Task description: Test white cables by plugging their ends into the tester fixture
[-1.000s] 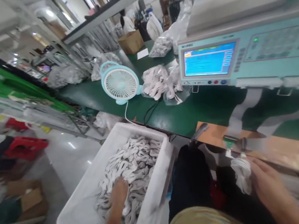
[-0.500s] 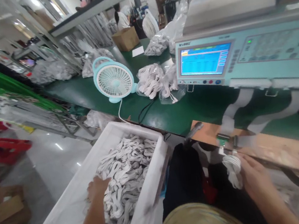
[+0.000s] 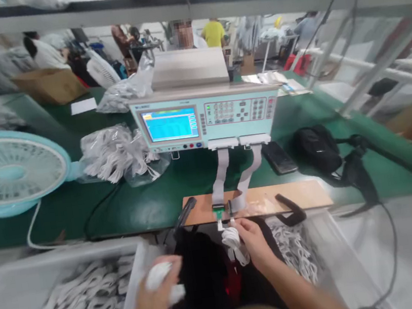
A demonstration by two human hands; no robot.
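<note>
My right hand (image 3: 252,240) pinches one end of a coiled white cable (image 3: 234,245) at the board's front edge. The cable's ends meet the small green connector board (image 3: 219,213) and the dark connector beside it; whether both are fully plugged in I cannot tell. My left hand (image 3: 158,289), blurred by motion, is closed around another bundled white cable (image 3: 159,274), to the left of my lap. Grey ribbon cables (image 3: 220,178) run from the connectors up to the cable tester (image 3: 204,119) with its lit blue screen.
A white bin (image 3: 132,282) of coiled cables stands at left, another bin (image 3: 344,263) at right. On the green table are a blue fan (image 3: 12,171), bagged cables (image 3: 108,153), a phone (image 3: 279,158) and a black pouch (image 3: 316,149). Clamps (image 3: 186,216) hold the wooden board (image 3: 311,193).
My left hand has come out of the left bin, now with a bundled cable. The view has swung right to face the tester. My right hand stays on its cable at the connectors.
</note>
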